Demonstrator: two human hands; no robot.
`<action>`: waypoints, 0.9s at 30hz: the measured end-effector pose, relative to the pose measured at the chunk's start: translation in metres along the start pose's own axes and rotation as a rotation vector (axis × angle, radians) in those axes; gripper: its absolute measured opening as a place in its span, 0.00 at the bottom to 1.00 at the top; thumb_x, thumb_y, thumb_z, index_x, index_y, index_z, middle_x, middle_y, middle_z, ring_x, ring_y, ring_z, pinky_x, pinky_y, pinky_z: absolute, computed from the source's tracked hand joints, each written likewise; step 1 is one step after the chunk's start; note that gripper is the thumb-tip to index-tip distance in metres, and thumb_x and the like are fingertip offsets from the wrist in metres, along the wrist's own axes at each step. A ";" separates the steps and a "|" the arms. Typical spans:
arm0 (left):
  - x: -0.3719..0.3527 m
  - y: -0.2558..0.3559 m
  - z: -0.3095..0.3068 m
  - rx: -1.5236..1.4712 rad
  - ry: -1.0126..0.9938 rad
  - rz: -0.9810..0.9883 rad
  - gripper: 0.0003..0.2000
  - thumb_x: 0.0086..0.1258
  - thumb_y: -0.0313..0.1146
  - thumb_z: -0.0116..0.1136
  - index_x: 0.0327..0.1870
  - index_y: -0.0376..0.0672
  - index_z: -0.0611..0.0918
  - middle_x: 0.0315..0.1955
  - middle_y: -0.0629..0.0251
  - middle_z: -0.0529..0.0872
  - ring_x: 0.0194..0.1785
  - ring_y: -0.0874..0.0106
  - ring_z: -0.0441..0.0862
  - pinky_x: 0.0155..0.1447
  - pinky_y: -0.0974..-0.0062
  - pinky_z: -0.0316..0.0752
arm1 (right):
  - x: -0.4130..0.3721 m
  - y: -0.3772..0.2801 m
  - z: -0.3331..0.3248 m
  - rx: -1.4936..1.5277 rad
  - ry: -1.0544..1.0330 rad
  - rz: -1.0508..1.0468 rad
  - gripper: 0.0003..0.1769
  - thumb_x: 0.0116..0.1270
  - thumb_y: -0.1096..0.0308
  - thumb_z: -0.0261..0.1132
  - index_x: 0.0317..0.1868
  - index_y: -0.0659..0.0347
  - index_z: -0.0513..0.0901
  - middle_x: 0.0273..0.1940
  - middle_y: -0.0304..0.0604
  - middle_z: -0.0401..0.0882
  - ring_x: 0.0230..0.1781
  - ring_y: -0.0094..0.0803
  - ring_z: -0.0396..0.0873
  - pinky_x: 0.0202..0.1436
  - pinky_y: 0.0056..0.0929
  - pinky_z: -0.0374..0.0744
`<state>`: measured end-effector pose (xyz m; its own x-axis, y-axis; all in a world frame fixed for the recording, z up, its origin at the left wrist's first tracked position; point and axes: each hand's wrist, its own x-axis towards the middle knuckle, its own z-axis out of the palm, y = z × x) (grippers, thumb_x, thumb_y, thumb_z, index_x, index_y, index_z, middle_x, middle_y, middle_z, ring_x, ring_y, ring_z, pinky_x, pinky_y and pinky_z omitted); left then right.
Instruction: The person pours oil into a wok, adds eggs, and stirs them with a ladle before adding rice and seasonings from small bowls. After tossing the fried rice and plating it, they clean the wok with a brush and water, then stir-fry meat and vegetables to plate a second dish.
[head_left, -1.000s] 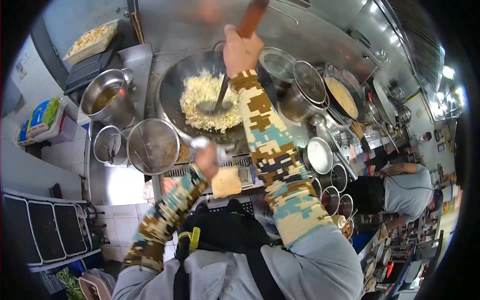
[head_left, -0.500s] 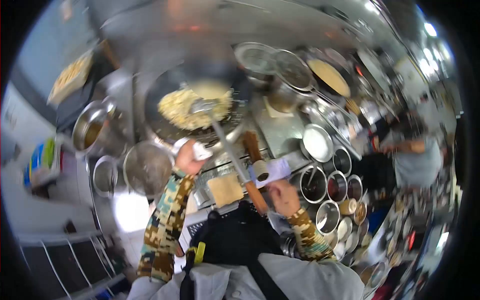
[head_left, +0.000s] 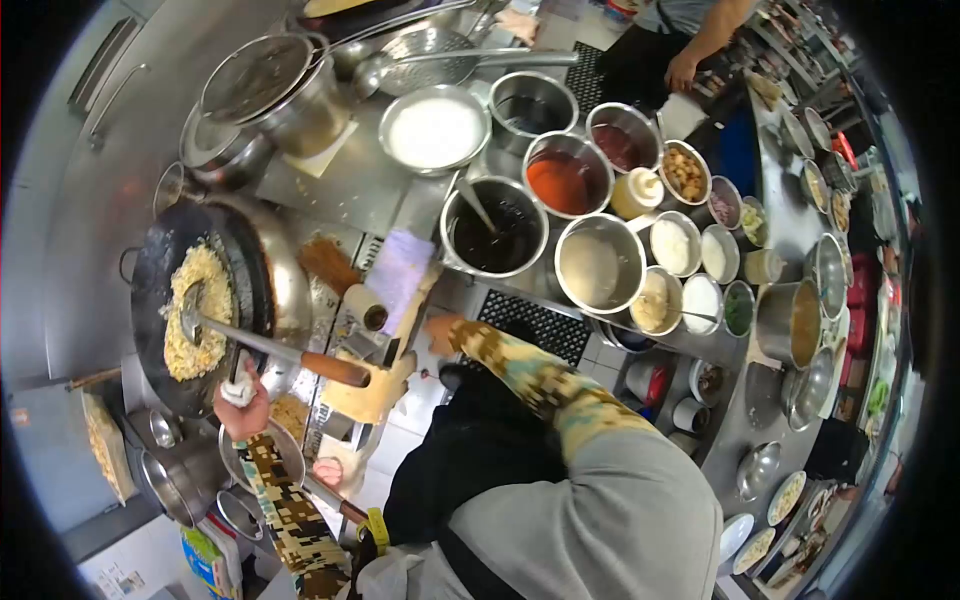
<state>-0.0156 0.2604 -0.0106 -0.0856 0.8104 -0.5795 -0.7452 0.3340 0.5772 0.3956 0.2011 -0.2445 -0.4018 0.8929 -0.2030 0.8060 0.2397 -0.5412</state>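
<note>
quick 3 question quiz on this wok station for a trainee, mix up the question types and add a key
1. Multiple choice: what does the camera wearer's left hand hold?
A) a knife
B) a white cloth
C) a squeeze bottle

2. True or false: the head of the ladle rests in the food in the wok.

3. Short answer: what colour is the flat cloth lying beside the brown brush?

Key: 1. B; 2. True; 3. Pale purple
</note>
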 end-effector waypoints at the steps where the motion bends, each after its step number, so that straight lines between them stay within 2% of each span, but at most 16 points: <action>1: 0.003 -0.001 -0.002 0.001 -0.020 0.016 0.21 0.71 0.40 0.47 0.61 0.39 0.78 0.57 0.57 0.82 0.57 0.60 0.81 0.45 0.66 0.82 | -0.043 -0.012 -0.060 0.180 0.067 -0.076 0.12 0.61 0.61 0.66 0.35 0.60 0.88 0.32 0.45 0.87 0.34 0.37 0.85 0.41 0.36 0.82; 3: 0.006 0.000 -0.004 -0.004 0.002 0.003 0.23 0.71 0.42 0.46 0.63 0.39 0.76 0.56 0.57 0.82 0.56 0.62 0.82 0.47 0.65 0.83 | -0.118 -0.041 -0.220 0.685 -0.129 -0.158 0.14 0.62 0.61 0.66 0.42 0.61 0.87 0.37 0.49 0.86 0.36 0.40 0.85 0.44 0.33 0.81; 4: 0.007 0.004 -0.011 0.008 -0.093 -0.052 0.23 0.71 0.41 0.46 0.63 0.38 0.76 0.55 0.57 0.83 0.55 0.63 0.82 0.47 0.65 0.83 | -0.154 -0.034 -0.259 0.752 0.127 0.093 0.13 0.62 0.62 0.68 0.43 0.60 0.86 0.38 0.50 0.85 0.35 0.43 0.84 0.42 0.34 0.80; 5: 0.011 0.006 -0.017 0.017 -0.191 -0.102 0.23 0.71 0.41 0.46 0.63 0.38 0.75 0.55 0.57 0.83 0.53 0.63 0.83 0.48 0.64 0.83 | -0.175 -0.023 -0.285 0.611 0.616 0.231 0.10 0.62 0.64 0.68 0.40 0.60 0.86 0.34 0.48 0.84 0.34 0.43 0.83 0.41 0.34 0.80; 7: 0.014 0.002 -0.014 0.029 -0.074 -0.025 0.24 0.71 0.41 0.46 0.63 0.37 0.75 0.54 0.56 0.83 0.51 0.65 0.83 0.43 0.68 0.84 | -0.193 0.035 -0.320 0.166 1.316 0.607 0.27 0.59 0.62 0.72 0.56 0.66 0.77 0.46 0.53 0.81 0.47 0.48 0.79 0.53 0.38 0.77; 8: 0.012 -0.002 -0.009 0.004 -0.029 0.000 0.24 0.71 0.41 0.46 0.63 0.37 0.75 0.54 0.55 0.83 0.51 0.65 0.84 0.43 0.68 0.84 | -0.197 0.072 -0.330 -0.178 1.358 0.528 0.40 0.56 0.61 0.75 0.65 0.66 0.68 0.55 0.58 0.75 0.56 0.52 0.73 0.61 0.41 0.72; 9: 0.010 -0.004 -0.004 -0.023 0.014 0.032 0.23 0.70 0.41 0.46 0.62 0.36 0.75 0.54 0.55 0.83 0.51 0.65 0.84 0.43 0.68 0.84 | -0.196 0.110 -0.323 -0.062 1.252 0.616 0.46 0.52 0.61 0.77 0.69 0.64 0.65 0.59 0.60 0.71 0.60 0.56 0.69 0.64 0.44 0.69; 11: 0.018 0.007 -0.020 0.006 -0.190 -0.059 0.23 0.69 0.40 0.47 0.59 0.32 0.76 0.52 0.52 0.83 0.51 0.61 0.83 0.49 0.63 0.84 | -0.187 0.134 -0.318 0.067 1.097 0.538 0.48 0.49 0.61 0.79 0.69 0.64 0.65 0.58 0.59 0.71 0.59 0.57 0.70 0.64 0.44 0.70; 13: 0.005 -0.017 0.018 -0.148 0.109 0.250 0.22 0.69 0.39 0.49 0.56 0.32 0.77 0.50 0.49 0.84 0.51 0.56 0.83 0.52 0.60 0.84 | -0.187 0.163 -0.310 -0.053 1.148 0.366 0.48 0.49 0.64 0.79 0.70 0.63 0.64 0.55 0.58 0.74 0.57 0.54 0.72 0.61 0.45 0.72; 16: 0.018 -0.020 -0.002 -0.192 0.028 0.148 0.14 0.68 0.37 0.51 0.47 0.37 0.77 0.41 0.53 0.82 0.44 0.58 0.83 0.48 0.57 0.83 | -0.195 0.156 -0.352 -0.134 1.159 0.075 0.46 0.49 0.65 0.79 0.68 0.68 0.66 0.56 0.56 0.75 0.59 0.51 0.74 0.64 0.43 0.72; 19: 0.026 -0.025 -0.006 -0.309 0.064 0.158 0.07 0.67 0.34 0.54 0.38 0.42 0.76 0.32 0.58 0.80 0.38 0.59 0.82 0.44 0.53 0.82 | -0.190 0.042 -0.425 0.492 1.155 -0.096 0.50 0.52 0.76 0.75 0.74 0.68 0.57 0.67 0.54 0.66 0.65 0.40 0.70 0.68 0.37 0.69; 20: 0.031 -0.029 -0.009 -0.350 0.069 0.183 0.05 0.67 0.34 0.55 0.35 0.43 0.76 0.29 0.59 0.80 0.36 0.59 0.82 0.42 0.52 0.81 | -0.189 0.001 -0.457 0.153 1.141 -0.220 0.49 0.55 0.78 0.73 0.75 0.63 0.55 0.67 0.48 0.65 0.62 0.39 0.72 0.67 0.38 0.70; 21: 0.067 -0.037 -0.043 -0.425 -0.108 0.272 0.05 0.67 0.34 0.53 0.36 0.43 0.77 0.29 0.58 0.80 0.36 0.57 0.82 0.43 0.53 0.81 | -0.176 -0.035 -0.468 0.317 1.121 -0.250 0.49 0.55 0.77 0.74 0.74 0.63 0.57 0.66 0.48 0.67 0.62 0.39 0.71 0.68 0.36 0.68; 23: 0.025 -0.028 0.008 -0.398 0.137 0.061 0.03 0.67 0.32 0.53 0.35 0.44 0.76 0.28 0.58 0.79 0.34 0.59 0.81 0.43 0.54 0.81 | -0.134 -0.047 -0.478 0.347 0.935 -0.209 0.47 0.53 0.75 0.75 0.72 0.64 0.60 0.64 0.49 0.70 0.63 0.38 0.71 0.67 0.35 0.69; 24: 0.014 -0.031 0.019 -0.414 0.105 0.107 0.04 0.67 0.32 0.53 0.36 0.43 0.76 0.29 0.59 0.80 0.34 0.59 0.81 0.42 0.54 0.81 | -0.107 -0.087 -0.479 0.218 0.816 -0.307 0.48 0.49 0.74 0.77 0.70 0.65 0.63 0.61 0.48 0.74 0.62 0.37 0.72 0.66 0.33 0.69; 27: 0.013 -0.033 0.025 -0.388 0.053 0.141 0.03 0.68 0.34 0.54 0.37 0.47 0.77 0.29 0.63 0.82 0.34 0.61 0.82 0.42 0.54 0.80 | -0.029 -0.173 -0.455 -0.494 0.479 -0.466 0.53 0.47 0.59 0.78 0.72 0.66 0.61 0.52 0.57 0.78 0.50 0.55 0.78 0.56 0.45 0.76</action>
<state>0.0242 0.2719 -0.0224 -0.2310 0.8063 -0.5446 -0.9169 0.0070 0.3991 0.4654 0.3066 0.2259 -0.6031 0.6997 0.3830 0.7458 0.6649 -0.0402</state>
